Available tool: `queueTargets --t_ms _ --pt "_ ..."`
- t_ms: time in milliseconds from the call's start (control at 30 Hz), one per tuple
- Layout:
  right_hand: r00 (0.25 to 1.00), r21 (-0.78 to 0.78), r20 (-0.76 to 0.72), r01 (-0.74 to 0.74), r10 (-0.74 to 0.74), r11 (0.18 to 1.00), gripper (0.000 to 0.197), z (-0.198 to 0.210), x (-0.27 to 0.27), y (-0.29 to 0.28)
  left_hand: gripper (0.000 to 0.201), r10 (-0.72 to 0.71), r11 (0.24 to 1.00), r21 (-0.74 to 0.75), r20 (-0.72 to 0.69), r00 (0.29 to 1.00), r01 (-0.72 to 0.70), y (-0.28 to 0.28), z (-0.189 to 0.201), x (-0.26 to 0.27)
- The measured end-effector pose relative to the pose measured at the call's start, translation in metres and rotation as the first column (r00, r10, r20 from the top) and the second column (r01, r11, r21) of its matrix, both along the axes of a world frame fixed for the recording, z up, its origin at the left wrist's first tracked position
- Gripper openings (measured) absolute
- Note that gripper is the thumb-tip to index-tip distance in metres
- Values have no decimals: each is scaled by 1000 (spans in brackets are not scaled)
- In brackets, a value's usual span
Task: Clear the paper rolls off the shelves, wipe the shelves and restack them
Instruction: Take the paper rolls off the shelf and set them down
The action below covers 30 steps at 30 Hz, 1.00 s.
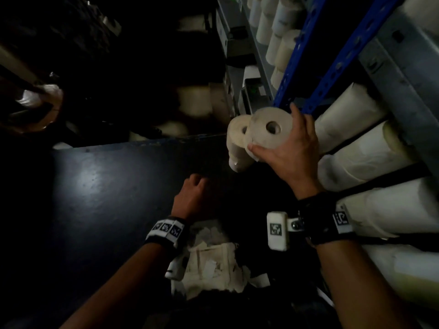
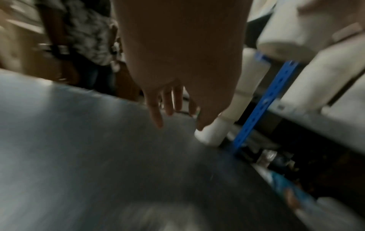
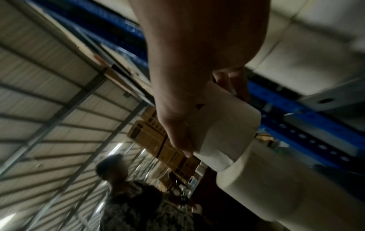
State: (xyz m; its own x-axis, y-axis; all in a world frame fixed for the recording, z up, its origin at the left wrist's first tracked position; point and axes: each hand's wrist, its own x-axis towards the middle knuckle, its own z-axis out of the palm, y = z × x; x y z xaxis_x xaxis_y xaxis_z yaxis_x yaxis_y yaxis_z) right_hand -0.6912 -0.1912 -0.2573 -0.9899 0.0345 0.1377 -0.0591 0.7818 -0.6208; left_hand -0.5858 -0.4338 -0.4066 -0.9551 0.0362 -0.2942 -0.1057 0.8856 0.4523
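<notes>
My right hand (image 1: 273, 129) grips a small beige paper roll (image 1: 260, 138) by its rim, thumb below and fingers over the top, in front of the blue shelf post (image 1: 297, 55). The right wrist view shows the same roll (image 3: 227, 128) in that grip. A second roll (image 1: 236, 143) sits just left of and under it, on top of a column of rolls (image 2: 235, 100) standing by the post. Large white rolls (image 1: 351, 138) lie on the shelf to the right, smaller ones (image 1: 280, 32) further along. My left hand (image 1: 192, 195) hangs empty over the floor, fingers (image 2: 173, 101) loose.
The dark blue floor (image 1: 107, 186) spreads out on the left. Another person (image 3: 138, 195) in a patterned shirt stands past it, and a hand (image 1: 35, 103) shows at the far left. Torn whitish paper (image 1: 209, 264) lies below my wrists. Cardboard boxes (image 3: 154, 140) are stacked further off.
</notes>
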Motion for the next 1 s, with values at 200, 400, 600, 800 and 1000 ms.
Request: queueTargets --t_ms 200,400,600,800,1000 --pt "995 -23 -3 -102 102 994 122 -3 -35 -30 46 60 996 -73 142 988 -50 -3 -21 42" --pt "989 -37 -18 -151 150 988 129 -18 -36 -34 42 54 997 -69 158 986 -43 -4 -24 57" --pt "995 -91 -101 4 -13 996 92 -56 49 -22 47 -18 998 -47 188 982 28 -5 -26 87" --pt "914 -46 386 -114 123 992 38 -156 226 -20 49 -114 992 -17 254 961 122 -14 -29 151" --pt "790 -24 607 -85 83 996 35 -183 364 -38 47 -263 962 16 314 912 271 -23 -37 234"
